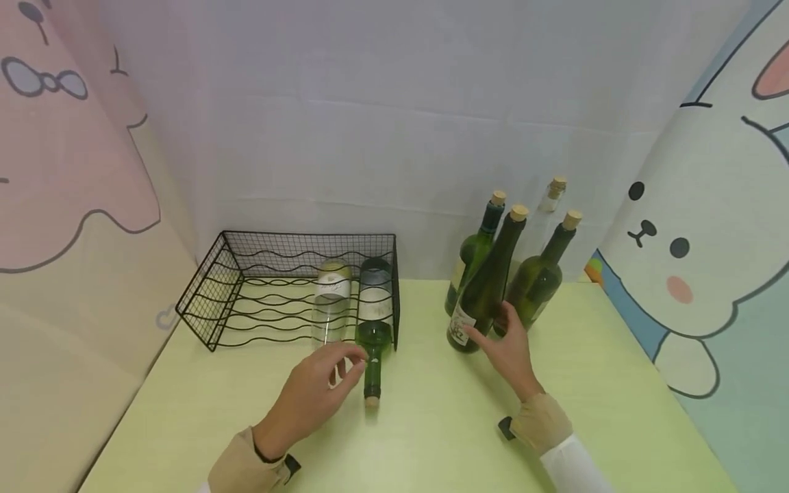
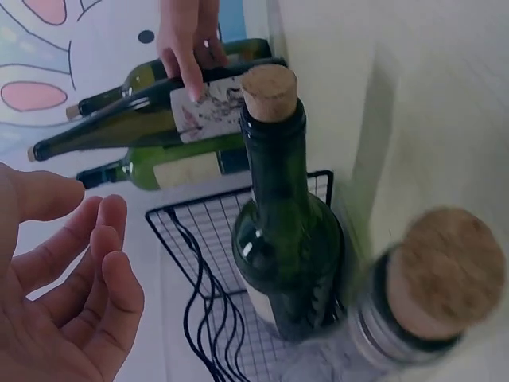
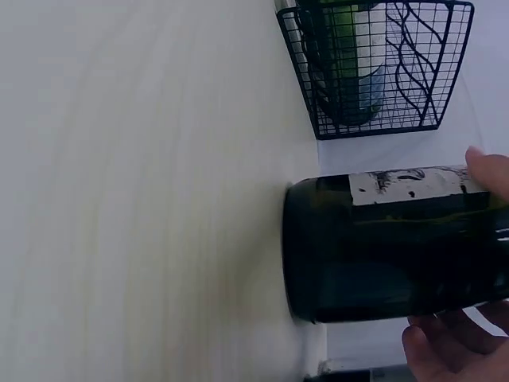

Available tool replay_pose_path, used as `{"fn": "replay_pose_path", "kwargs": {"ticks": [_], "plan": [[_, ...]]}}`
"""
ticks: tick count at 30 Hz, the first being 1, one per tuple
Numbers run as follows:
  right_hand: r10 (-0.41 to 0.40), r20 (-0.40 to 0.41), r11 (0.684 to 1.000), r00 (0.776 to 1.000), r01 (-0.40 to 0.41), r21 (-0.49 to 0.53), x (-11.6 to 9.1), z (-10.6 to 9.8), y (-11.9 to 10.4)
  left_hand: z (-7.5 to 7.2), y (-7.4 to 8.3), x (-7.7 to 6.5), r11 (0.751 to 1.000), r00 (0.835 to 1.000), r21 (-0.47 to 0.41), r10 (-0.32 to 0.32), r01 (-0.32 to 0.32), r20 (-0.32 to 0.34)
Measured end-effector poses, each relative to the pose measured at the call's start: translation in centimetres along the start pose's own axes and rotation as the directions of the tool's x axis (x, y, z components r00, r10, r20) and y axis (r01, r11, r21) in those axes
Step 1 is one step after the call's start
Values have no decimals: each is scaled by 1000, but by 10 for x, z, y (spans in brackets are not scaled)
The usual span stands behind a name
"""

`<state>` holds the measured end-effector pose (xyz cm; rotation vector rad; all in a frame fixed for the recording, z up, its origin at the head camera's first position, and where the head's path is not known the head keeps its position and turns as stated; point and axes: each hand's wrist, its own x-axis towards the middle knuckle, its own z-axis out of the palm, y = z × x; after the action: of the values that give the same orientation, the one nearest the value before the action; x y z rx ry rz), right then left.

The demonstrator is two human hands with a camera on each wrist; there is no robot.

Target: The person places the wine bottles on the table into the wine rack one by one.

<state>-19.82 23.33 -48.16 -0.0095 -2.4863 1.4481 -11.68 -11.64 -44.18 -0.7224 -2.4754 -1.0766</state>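
My right hand [image 1: 511,349] grips a dark green corked wine bottle [image 1: 487,287] low on its body, thumb by the label. Its base is close to the table; whether they touch I cannot tell. My left hand [image 1: 314,390] holds nothing, its fingers loosely bent beside the neck of a green bottle [image 1: 374,333]. That bottle lies in a black wire rack [image 1: 308,235], cork toward me. To its left in the rack lies a clear bottle [image 1: 331,308], its neck hidden by my left hand in the head view; its cork [image 2: 449,270] looms in the left wrist view.
Around the gripped bottle stand a green bottle [image 1: 471,257] behind, another green bottle [image 1: 536,284] to the right, and a clear corked bottle [image 1: 550,200] mostly hidden. A white curtain [image 1: 370,137] hangs behind the pale yellow table [image 1: 425,424].
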Motion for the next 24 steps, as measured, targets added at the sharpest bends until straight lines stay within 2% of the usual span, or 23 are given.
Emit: {"fn": "replay_pose_path", "kwargs": {"ticks": [3, 5, 7, 12, 18, 24], "plan": [[65, 33, 998, 997, -64, -20, 7, 7, 1, 12, 8, 10, 998, 997, 1, 60, -60, 38], [81, 44, 997, 996, -81, -14, 10, 11, 1, 19, 13, 15, 997, 995, -15, 70, -69, 64], [77, 44, 997, 996, -78, 20, 12, 16, 1, 25, 18, 18, 998, 994, -35, 60, -57, 92], [-2, -5, 993, 1000, 3, 121, 12, 24, 0, 35, 23, 19, 999, 988, -41, 14, -8, 156], [-47, -45, 995, 998, 51, 81, 14, 28, 5, 41, 24, 16, 999, 986, -44, 6, 1, 164], [-28, -24, 999, 999, 29, 25, 7, 23, 8, 43, 25, 14, 999, 986, -42, -13, 20, 166]]}}
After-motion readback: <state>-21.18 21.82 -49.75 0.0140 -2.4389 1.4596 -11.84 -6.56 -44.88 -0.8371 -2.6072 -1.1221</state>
